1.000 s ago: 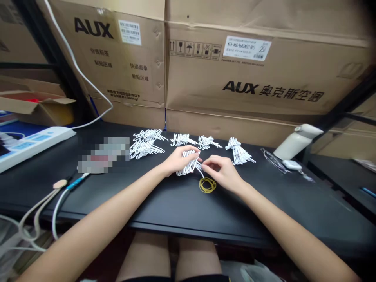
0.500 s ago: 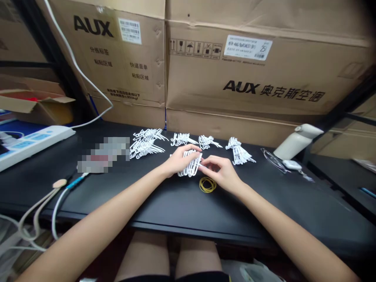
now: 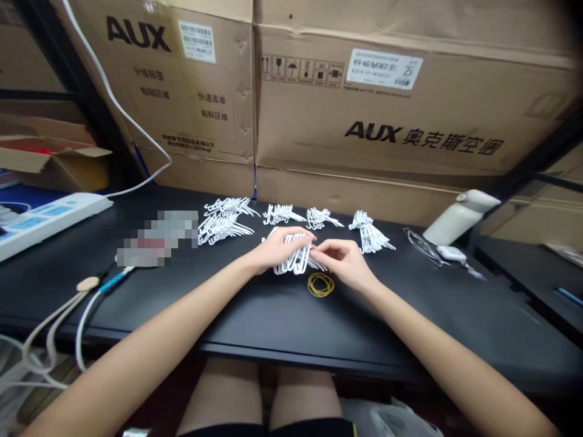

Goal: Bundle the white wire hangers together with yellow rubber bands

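My left hand point(image 3: 282, 247) is closed around a bundle of white wire hooks point(image 3: 291, 261), its thumb lying across the top. The hooks' curved ends face left and toward me, and their straight ends fan out to the right. My right hand point(image 3: 345, 262) pinches at the right side of this same bundle, thumb and forefinger together. Its fingertips partly hide what they grip. Just in front of the hands lies a small coil of yellow rubber bands point(image 3: 321, 284) on the black table point(image 3: 273, 321).
Several bundles of white hooks point(image 3: 283, 214) lie along the back. To the right are a pale bottle point(image 3: 455, 218), glasses point(image 3: 423, 246) and a small white case point(image 3: 452, 253). A white power strip point(image 3: 54, 221) and a blurred-out object point(image 3: 159, 237) are on the left. Cardboard boxes point(image 3: 310, 145) stand behind.
My right fingers have shifted slightly at the bundle's right side, and more straight hook ends now show below them. The left hand still holds the bundle. The view has shifted a little.
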### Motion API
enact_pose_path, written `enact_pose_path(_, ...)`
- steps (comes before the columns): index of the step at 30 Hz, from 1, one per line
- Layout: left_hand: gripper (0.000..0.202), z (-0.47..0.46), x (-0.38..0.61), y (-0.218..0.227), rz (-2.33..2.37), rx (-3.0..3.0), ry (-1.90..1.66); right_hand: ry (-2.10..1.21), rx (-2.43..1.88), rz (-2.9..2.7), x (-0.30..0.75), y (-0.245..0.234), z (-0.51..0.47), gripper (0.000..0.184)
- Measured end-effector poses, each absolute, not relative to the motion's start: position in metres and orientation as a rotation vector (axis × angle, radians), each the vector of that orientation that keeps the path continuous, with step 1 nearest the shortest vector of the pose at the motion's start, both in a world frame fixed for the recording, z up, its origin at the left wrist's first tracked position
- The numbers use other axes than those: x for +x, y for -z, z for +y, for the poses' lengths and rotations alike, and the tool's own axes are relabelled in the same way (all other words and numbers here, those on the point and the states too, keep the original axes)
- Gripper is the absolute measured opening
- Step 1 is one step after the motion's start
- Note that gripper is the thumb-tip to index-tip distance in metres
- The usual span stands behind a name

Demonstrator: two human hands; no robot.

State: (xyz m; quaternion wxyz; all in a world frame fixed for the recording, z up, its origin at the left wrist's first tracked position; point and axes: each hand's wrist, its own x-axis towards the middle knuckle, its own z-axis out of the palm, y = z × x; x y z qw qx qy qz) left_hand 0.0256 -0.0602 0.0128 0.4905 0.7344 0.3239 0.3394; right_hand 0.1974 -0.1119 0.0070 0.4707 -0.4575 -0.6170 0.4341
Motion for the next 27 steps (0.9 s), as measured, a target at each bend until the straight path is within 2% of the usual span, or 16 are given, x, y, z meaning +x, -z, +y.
enact_pose_path(10,0.034,-0.059,0.025,-0.013,0.789,1.785,-0.805,-1.078,-1.186,-1.597,0.202,-0.01,-0.11,0.029)
enact_pose_path(12,0.034,-0.058,0.025,-0.012,0.802,1.762,-0.81,-0.935,-1.175,-1.671,0.201,-0.009,-0.112,0.026)
enact_pose_path(15,0.035,-0.058,0.026,-0.01,0.765,1.643,-0.838,-0.51,-1.126,-1.718,0.196,-0.01,-0.12,0.017)
enact_pose_path(18,0.035,-0.057,0.026,-0.009,0.707,1.56,-0.852,-0.324,-1.094,-1.8,0.191,-0.012,-0.128,0.022)
enact_pose_path(24,0.033,-0.06,0.027,-0.01,0.738,1.651,-0.883,-0.551,-1.242,-1.827,0.189,-0.014,-0.135,0.026)
enact_pose_path(27,0.033,-0.06,0.028,-0.011,0.78,1.737,-0.981,-0.811,-1.296,-1.798,0.191,-0.015,-0.134,0.031)
